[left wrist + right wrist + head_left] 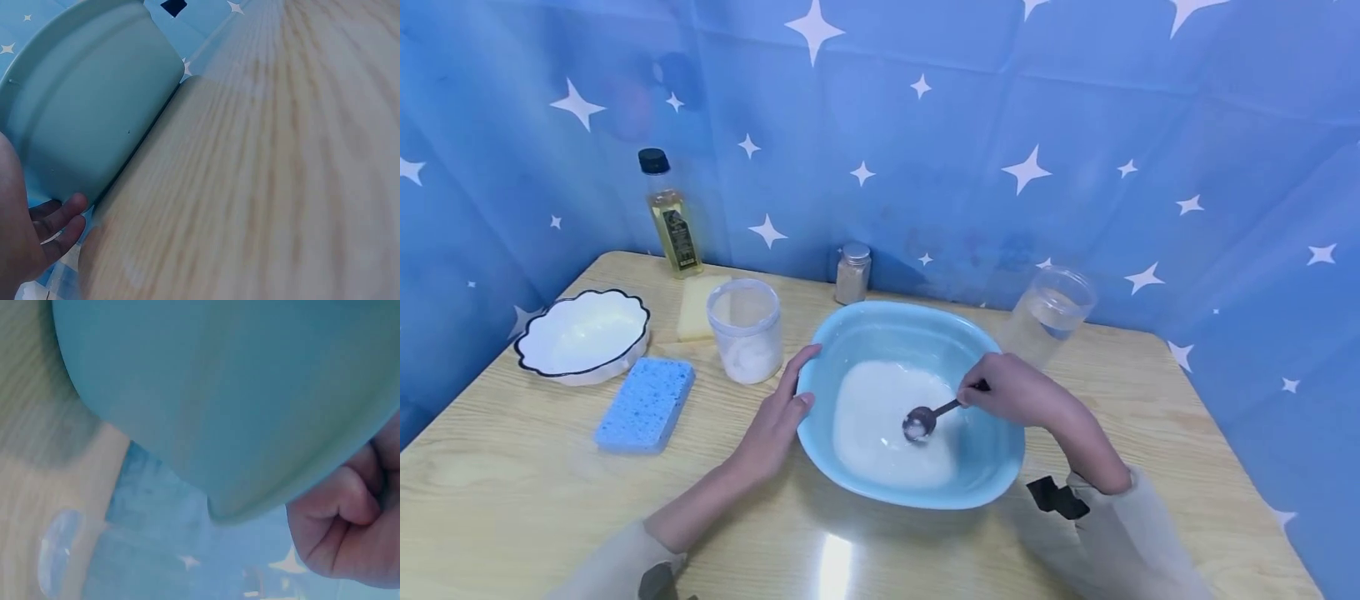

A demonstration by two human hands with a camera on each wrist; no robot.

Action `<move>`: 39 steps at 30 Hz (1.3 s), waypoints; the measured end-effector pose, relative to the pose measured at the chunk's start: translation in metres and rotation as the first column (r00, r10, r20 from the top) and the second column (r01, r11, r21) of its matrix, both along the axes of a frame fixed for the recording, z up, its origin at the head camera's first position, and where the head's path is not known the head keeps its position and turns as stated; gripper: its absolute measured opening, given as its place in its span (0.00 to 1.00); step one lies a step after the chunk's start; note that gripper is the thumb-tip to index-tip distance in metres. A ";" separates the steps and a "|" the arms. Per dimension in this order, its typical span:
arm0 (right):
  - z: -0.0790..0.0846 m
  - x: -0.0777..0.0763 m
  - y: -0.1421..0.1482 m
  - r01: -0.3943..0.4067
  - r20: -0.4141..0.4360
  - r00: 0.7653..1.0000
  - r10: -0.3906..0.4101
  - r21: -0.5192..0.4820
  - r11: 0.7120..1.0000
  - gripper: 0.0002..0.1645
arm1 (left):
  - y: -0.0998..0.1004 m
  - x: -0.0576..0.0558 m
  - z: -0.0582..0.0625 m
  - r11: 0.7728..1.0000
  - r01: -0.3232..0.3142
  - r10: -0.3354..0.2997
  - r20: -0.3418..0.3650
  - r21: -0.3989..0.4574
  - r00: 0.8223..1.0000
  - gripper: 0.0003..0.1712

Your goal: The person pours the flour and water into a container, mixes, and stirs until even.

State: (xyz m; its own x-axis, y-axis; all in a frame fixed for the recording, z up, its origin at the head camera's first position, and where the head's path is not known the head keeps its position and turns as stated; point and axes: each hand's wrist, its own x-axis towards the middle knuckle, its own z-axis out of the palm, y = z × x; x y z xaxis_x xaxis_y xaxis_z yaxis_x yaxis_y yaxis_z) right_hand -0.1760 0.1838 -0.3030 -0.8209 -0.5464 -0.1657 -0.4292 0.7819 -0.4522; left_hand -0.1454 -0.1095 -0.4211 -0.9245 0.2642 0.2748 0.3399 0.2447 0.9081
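Note:
A light blue plastic basin [917, 325] stands on the table, its bottom covered by a smooth white layer [880, 417]. My left hand [775, 423] holds the basin at its left rim, thumb tip over the edge. In the left wrist view, several fingertips [76, 202] lie against the basin's outer wall. Over the right side, my right hand [1011, 390] grips a small metal spoon [919, 423] by its dark handle. The spoon's bowl is low over the white layer, with some white in it. In the right wrist view the basin wall hides the spoon, and curled fingers [350, 494] show beyond the rim.
Left of the basin are a clear tub of white powder [748, 354], a blue sponge [646, 406], a pale yellow sponge [697, 307], a scalloped white dish [583, 333] and an oil bottle [673, 225]. Behind stand a small shaker jar [852, 275] and a water glass [1048, 312].

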 end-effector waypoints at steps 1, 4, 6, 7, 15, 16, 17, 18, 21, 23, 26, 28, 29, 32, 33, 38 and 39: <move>-0.002 0.001 -0.002 -0.016 -0.004 1.000 0.016 -0.017 1.000 0.12 | -0.001 0.000 0.000 1.000 -0.001 0.001 -0.003 0.001 1.000 0.30; -0.009 0.001 -0.014 -0.021 -0.047 0.999 0.018 -0.054 0.998 0.12 | -0.002 -0.001 0.000 1.000 0.004 -0.004 0.005 0.005 1.000 0.30; -0.014 0.000 -0.020 0.007 -0.083 0.996 -0.012 -0.058 0.998 0.12 | -0.002 -0.001 0.000 1.000 0.011 -0.011 0.013 0.002 1.000 0.30; -0.014 -0.001 -0.021 0.020 -0.102 0.994 -0.025 -0.055 0.998 0.12 | -0.002 -0.001 0.000 1.000 0.014 -0.014 0.015 0.002 1.000 0.30; -0.006 0.000 0.005 0.129 -0.072 0.989 -0.130 -0.019 0.992 0.11 | 0.000 -0.001 0.001 1.000 0.017 -0.017 0.003 -0.010 1.000 0.30; -0.004 0.001 0.008 0.140 -0.062 0.988 -0.141 -0.031 0.990 0.11 | 0.000 -0.001 0.001 1.000 0.019 -0.019 0.002 -0.011 1.000 0.30; -0.002 0.002 0.010 0.144 -0.061 0.987 -0.147 -0.047 0.988 0.11 | 0.000 -0.001 0.001 1.000 0.020 -0.020 0.001 -0.012 1.000 0.30; -0.001 0.002 0.010 0.147 -0.065 0.986 -0.151 -0.062 0.987 0.10 | 0.001 -0.002 0.001 1.000 0.021 -0.021 -0.001 -0.011 1.000 0.30; 0.002 0.003 0.004 0.135 -0.076 0.987 -0.142 -0.098 0.986 0.10 | 0.000 -0.001 0.000 1.000 0.019 -0.020 -0.012 -0.008 1.000 0.29; 0.001 0.003 -0.004 0.108 -0.085 0.989 -0.117 -0.103 0.989 0.10 | 0.000 -0.001 0.000 1.000 0.015 -0.015 -0.017 -0.011 1.000 0.29; -0.004 0.002 -0.018 0.053 -0.094 0.994 -0.063 -0.101 0.993 0.11 | -0.001 -0.001 0.000 1.000 0.011 -0.011 -0.020 -0.012 1.000 0.29; -0.008 0.002 -0.027 0.013 -0.109 0.994 -0.023 -0.097 0.995 0.11 | 0.000 -0.001 0.000 1.000 0.013 -0.013 -0.018 -0.012 1.000 0.29; -0.009 0.002 -0.030 -0.002 -0.120 0.993 -0.009 -0.091 0.996 0.11 | 0.000 -0.001 0.000 1.000 0.013 -0.013 -0.019 -0.011 1.000 0.29; -0.012 0.001 -0.036 -0.008 -0.127 0.992 -0.001 -0.070 0.998 0.11 | 0.000 -0.002 0.001 1.000 0.011 -0.012 -0.022 -0.013 1.000 0.29; -0.012 0.000 -0.036 -0.004 -0.123 0.992 -0.004 -0.061 0.998 0.12 | 0.000 -0.002 0.001 1.000 0.010 -0.011 -0.023 -0.015 1.000 0.29; -0.007 -0.003 -0.023 0.045 -0.099 0.994 -0.044 0.001 0.999 0.14 | -0.001 -0.001 0.002 1.000 0.007 -0.007 -0.009 -0.018 1.000 0.29; -0.005 -0.003 -0.019 0.054 -0.092 0.994 -0.053 0.011 0.998 0.15 | -0.001 0.000 0.003 1.000 0.007 -0.007 -0.004 -0.017 1.000 0.29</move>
State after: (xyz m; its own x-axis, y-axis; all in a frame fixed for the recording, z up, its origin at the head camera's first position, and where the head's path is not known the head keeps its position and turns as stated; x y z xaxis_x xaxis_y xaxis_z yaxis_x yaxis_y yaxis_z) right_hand -0.1788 0.1644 -0.3080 -0.8611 -0.4993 -0.0957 -0.4252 0.8106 -0.4027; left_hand -0.1456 -0.1108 -0.4186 -0.9216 0.2751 0.2737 0.3451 0.2582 0.9023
